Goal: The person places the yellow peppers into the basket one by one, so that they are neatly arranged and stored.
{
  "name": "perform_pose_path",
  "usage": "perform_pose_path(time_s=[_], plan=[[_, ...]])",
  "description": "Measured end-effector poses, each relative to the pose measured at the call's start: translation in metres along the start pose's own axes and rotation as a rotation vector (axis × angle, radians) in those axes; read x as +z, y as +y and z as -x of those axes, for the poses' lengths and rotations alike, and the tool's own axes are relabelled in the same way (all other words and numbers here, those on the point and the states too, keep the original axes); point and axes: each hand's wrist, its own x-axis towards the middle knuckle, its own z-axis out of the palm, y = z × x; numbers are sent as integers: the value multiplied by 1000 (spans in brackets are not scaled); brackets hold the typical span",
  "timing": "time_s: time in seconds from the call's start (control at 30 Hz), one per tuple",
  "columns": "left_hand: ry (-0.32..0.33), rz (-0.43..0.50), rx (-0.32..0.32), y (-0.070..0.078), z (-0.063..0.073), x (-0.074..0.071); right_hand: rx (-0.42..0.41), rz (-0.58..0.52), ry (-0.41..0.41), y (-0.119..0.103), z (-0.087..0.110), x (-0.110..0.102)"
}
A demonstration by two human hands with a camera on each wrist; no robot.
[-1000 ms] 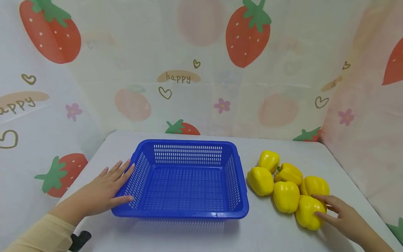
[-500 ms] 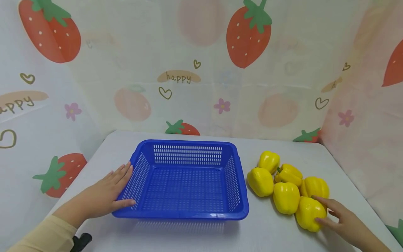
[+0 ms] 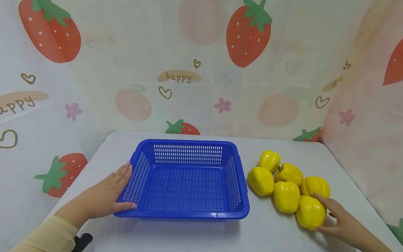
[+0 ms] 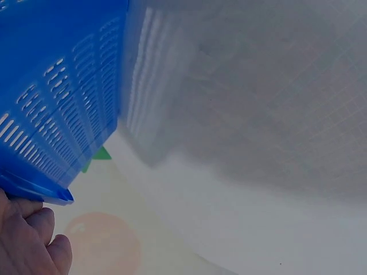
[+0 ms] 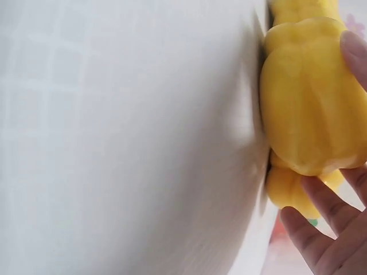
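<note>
A blue perforated plastic basket (image 3: 189,214) stands on the white table. My left hand (image 3: 105,194) rests along its left rim, fingers extended, with the thumb lying over the front left corner. From below, the left wrist view shows the fingers (image 4: 40,229) against the rim. My right hand (image 3: 344,224) is spread around the nearest yellow bell pepper (image 3: 311,212); the index fingertip is near its stem and the thumb at its lower edge. In the right wrist view, the thumb (image 5: 356,51) and fingers lie on opposite sides of this bell pepper (image 5: 312,97).
Several more yellow bell peppers, among them a front one (image 3: 286,197) and a back one (image 3: 269,161), sit clustered right of the basket. A strawberry-print cloth (image 3: 204,105) encloses the white table (image 3: 267,234). A black object (image 3: 82,241) shows beside the left sleeve.
The left hand's fingers have drawn together and settled along the basket's rim. The right thumb has slid down to the bell pepper's lower edge, widening the hand's spread. The peppers stay put.
</note>
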Motion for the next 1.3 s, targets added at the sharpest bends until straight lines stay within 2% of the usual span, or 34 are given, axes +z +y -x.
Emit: perform_pose_path(time_s=[0.4,0.67,0.93,1.13,1.3], plan=[[-10,1,19,-2,0,2,19,88,-12,-1,-2,3],[-19,15,13,-1,0,0,129,78,-77,-1,-5,0],[-13,24,18,-1,0,0,103,80,-22,-2,-4,-4],[-14,25,13,-1,0,2,112,73,-31,-5,-4,-12],[-15,37,7,-2,0,3,82,59,-11,-8,-4,-20]])
